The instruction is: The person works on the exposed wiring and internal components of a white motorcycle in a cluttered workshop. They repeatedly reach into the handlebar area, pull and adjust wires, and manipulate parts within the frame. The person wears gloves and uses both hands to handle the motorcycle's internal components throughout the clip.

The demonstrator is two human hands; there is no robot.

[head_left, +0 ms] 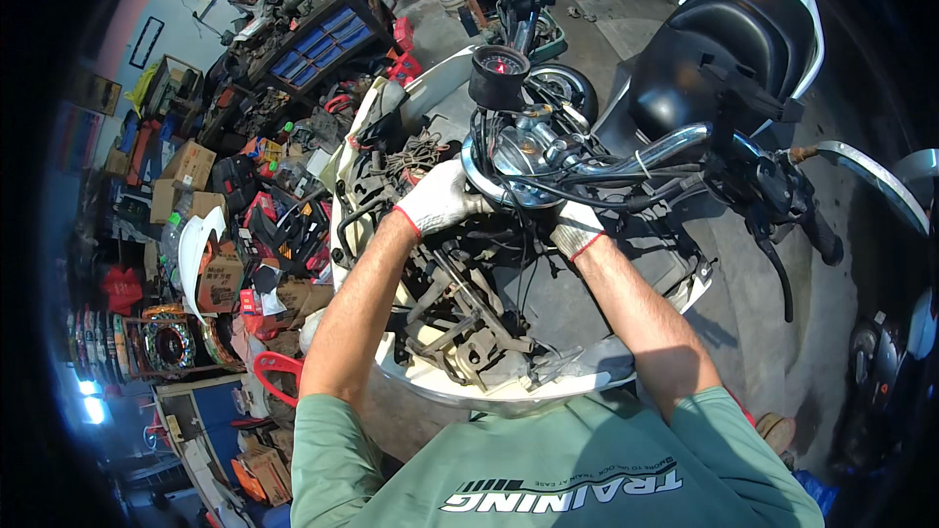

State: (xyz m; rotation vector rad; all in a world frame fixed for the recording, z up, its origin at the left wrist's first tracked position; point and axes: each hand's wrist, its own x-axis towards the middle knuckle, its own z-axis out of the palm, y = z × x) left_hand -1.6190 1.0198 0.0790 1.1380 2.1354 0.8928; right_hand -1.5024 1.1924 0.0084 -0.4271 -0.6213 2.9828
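- I see the chrome headlight ring just above the middle of the frame, at the front of a stripped scooter, with black cables bunched across it.
- My left hand, in a white work glove with a red cuff, is closed around the ring's left edge, fingers curled onto the metal.
- My right hand, gloved the same way, sits just under the ring's lower right side; its fingers disappear behind the cables, so I cannot tell whether it grips anything or how far it is open.
- Directly above the ring stands a round black speedometer, its dial tilted toward me.
- A chrome handlebar runs from the ring toward the right of the frame, ending in a black switch housing and brake lever.
- Below my hands, the scooter's open frame shows bare brackets and wiring, ringed by a white body panel at lower centre.
- In the upper right, a black seat with white trim belongs to a second scooter parked beside this one.
- The left of the frame is crowded with cardboard boxes, spare parts and a dark shelf with blue bins.
- My green shirt fills the bottom edge.
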